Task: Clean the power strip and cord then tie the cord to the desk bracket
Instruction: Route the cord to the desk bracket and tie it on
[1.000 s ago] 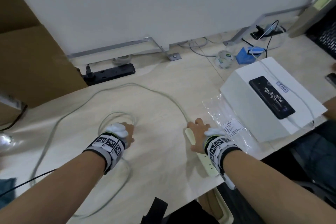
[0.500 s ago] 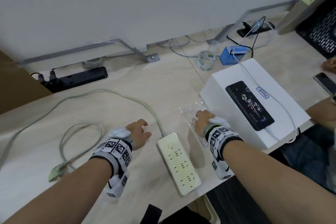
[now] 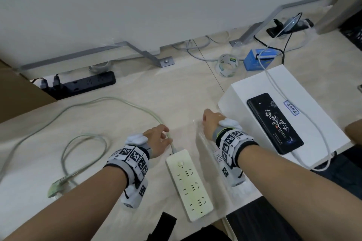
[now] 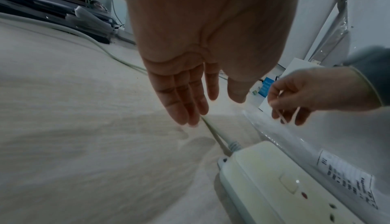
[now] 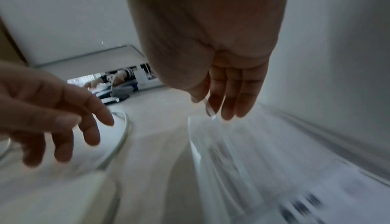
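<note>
A white power strip [image 3: 189, 184] lies near the desk's front edge, between my hands. Its pale cord [image 3: 117, 101] runs from the far end, arcs left and loops back to the plug [image 3: 56, 188]. My left hand [image 3: 165, 135] hovers open, fingers straight, just over the cord [image 4: 213, 132] where it enters the strip [image 4: 284, 186]. My right hand [image 3: 204, 121] is over a clear plastic bag [image 3: 205, 143] and pinches a thin white tie [image 4: 282, 117] between thumb and fingers [image 5: 227, 107]. The grey desk bracket [image 3: 154, 58] is bolted down at the back by the wall.
To the right, a white box [image 3: 323, 123] carries a black phone [image 3: 274, 123] on a charging cable. A black power strip [image 3: 82, 84], a tape roll [image 3: 225, 64] and a blue box [image 3: 256, 58] sit at the back. A cardboard box [image 3: 19, 94] stands at the left.
My right hand left the power strip, went to the clear bag and now pinches a tie. My left hand moved from the cord loop to the cord at the strip's end.
</note>
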The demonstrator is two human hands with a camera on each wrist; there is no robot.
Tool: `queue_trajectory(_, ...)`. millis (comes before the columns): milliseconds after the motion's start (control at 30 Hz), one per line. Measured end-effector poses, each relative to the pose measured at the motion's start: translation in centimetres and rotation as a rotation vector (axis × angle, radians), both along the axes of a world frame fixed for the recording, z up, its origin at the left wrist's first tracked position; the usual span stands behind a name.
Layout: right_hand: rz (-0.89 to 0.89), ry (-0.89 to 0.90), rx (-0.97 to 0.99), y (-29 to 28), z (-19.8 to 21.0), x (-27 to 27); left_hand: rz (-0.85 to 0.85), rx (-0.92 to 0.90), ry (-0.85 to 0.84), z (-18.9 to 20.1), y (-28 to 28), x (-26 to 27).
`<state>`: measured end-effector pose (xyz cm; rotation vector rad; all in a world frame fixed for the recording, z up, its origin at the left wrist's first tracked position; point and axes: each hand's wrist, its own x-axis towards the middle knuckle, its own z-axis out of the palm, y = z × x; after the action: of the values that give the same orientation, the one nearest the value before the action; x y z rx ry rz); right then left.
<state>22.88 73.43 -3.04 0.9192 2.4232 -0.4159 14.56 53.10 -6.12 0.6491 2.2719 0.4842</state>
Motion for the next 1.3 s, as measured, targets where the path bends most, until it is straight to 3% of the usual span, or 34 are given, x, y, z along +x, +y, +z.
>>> queue_trajectory(133, -0.033, 0.416, -0.117, -1.0, 3.2, -3.8, 0.039, 0.025, 0.031, 0.9, -0.3, -1.7)
queue_trajectory(267, 0.038, 0.561, -0.211, -3.9, 5.2, -7.7, 0.093, 0.026, 0.086, 1.9, -2.0, -4.2)
queue_trajectory(433, 0.192, 0.448, -0.164, -7.4, 2.9, -10.7, 0.228, 0.009, 0.162, 1.9, -6.5, -8.2)
queue_trajectory(567, 0.25, 0.275, -0.146, -9.7, 1.3, -13.1, 0.379, -0.128, 0.209, 1.9, -10.9, -11.9)
queue_trajectory(733, 0.32, 0.183, -0.117, -11.6, -0.3, -16.8, 0.544, -0.272, 0.223, 1.6, -15.3, -16.4)
queue_trajectory(933, 0.374, 0.089, -0.107, -12.9, -2.1, -22.1, 0.554, -0.427, 0.27, 0.5, -18.2, -21.6)
queue_trajectory(1200, 0.399, 0.058, -0.186, -14.1, -4.2, -24.1, 0.52, -0.55, 0.214, -0.5, -20.4, -24.2)
queue_trajectory(1300, 0.375, 0.058, -0.202, -13.8, -4.5, -24.3, 0.541, -0.483, 0.231, -0.6, -20.4, -24.9)
